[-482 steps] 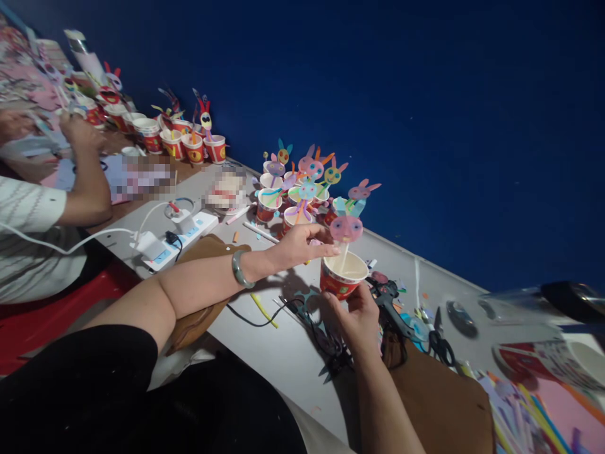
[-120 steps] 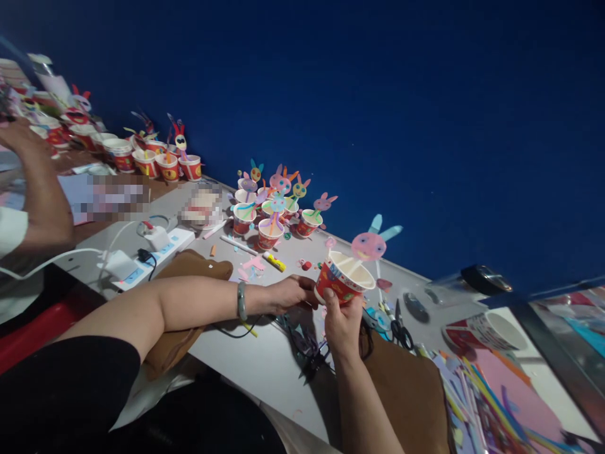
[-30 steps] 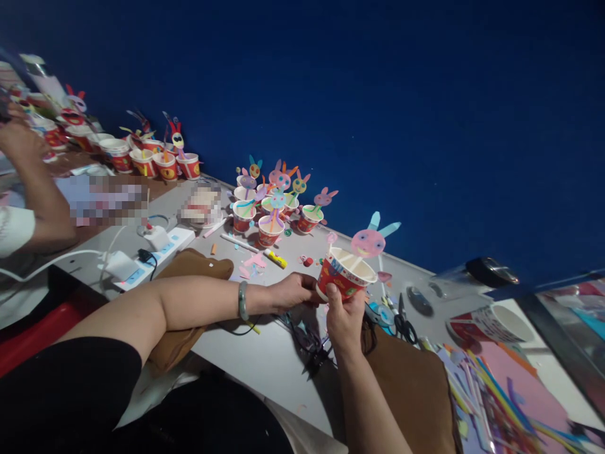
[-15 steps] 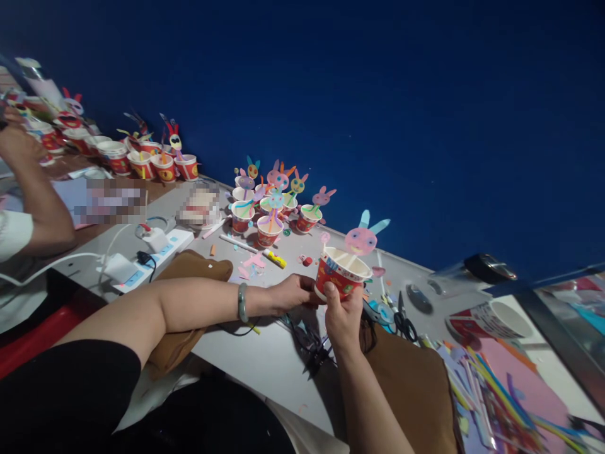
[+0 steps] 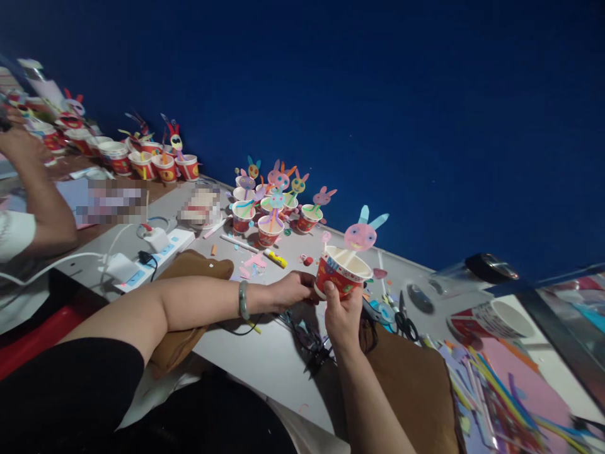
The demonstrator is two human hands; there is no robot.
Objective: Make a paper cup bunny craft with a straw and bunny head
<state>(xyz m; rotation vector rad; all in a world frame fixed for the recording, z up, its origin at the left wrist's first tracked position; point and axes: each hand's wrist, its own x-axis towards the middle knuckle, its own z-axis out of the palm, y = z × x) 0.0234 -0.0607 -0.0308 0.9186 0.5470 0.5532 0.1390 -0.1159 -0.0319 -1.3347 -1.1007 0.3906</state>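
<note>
A red paper cup [image 5: 338, 272] with a white rim is held up over the table between both my hands. From it rises a pink paper rabbit face [image 5: 360, 237] with light blue ears, on a pale strip. My right hand [image 5: 344, 312] grips the cup from the near side, thumb on its wall. At the cup's left side, my left hand [image 5: 295, 290] has its fingers closed against the lower wall; the fingertips are partly hidden behind the cup. Below the hands lies a dark tangled object [image 5: 309, 343] that I cannot make out clearly.
Several decorated cups [image 5: 270, 231] stand by the blue wall. A glue stick [image 5: 275, 258], scissors [image 5: 405, 320], tape [image 5: 385, 315] and a power strip [image 5: 158, 260] lie on the table. Right are a tipped paper cup [image 5: 489, 319] and colored sticks [image 5: 503, 384]. A co-worker's arm [image 5: 45, 189] is at far left.
Almost nothing differs. The rabbit face on the cup sits very slightly higher, and my left hand has shifted a little upward beside the cup.
</note>
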